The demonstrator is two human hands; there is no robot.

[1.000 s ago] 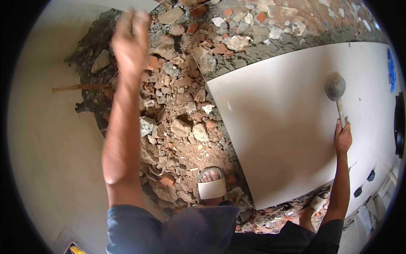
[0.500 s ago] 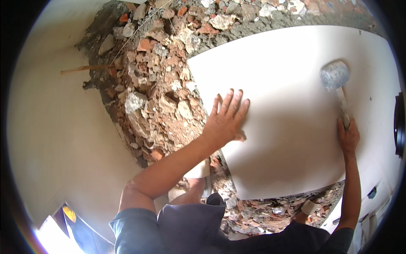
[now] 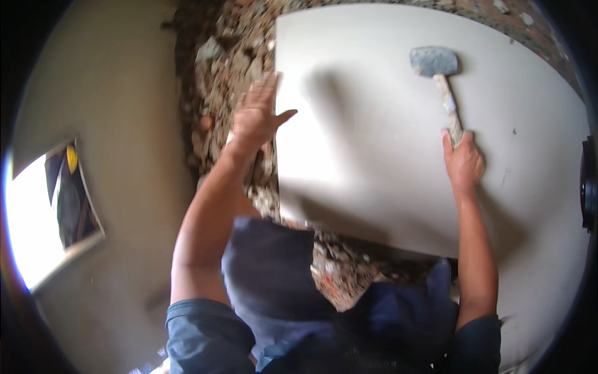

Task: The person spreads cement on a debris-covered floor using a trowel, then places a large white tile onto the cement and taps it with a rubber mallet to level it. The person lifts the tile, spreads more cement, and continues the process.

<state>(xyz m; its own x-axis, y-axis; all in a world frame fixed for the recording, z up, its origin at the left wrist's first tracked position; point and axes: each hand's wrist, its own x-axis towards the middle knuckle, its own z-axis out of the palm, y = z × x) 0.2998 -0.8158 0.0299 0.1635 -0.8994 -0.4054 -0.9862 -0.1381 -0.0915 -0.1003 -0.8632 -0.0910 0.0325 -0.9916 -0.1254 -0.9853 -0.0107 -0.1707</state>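
Observation:
A mallet (image 3: 434, 62) with a grey, worn head and a whitish, smeared handle is in my right hand (image 3: 465, 163), its fingers wrapped round the lower handle. The head is over a large white slab (image 3: 374, 143); I cannot tell whether it touches the surface. My left hand (image 3: 255, 118) is beside the slab's left edge, over the rubble, holding nothing. Its fingers are stretched out and the thumb sticks out toward the slab. A shadow falls on the slab between the hands.
Broken brick and stone rubble (image 3: 208, 121) runs along the slab's left side, with more rubble (image 3: 339, 277) at its near edge. A plain wall (image 3: 134, 187) rises on the left, with a bright opening (image 3: 34, 212) in it. A dark object (image 3: 588, 184) is at the far right rim.
My left hand has come off the slab to the left, past its edge. The mallet and right hand appear further left over the slab. The whole view has shifted and turned.

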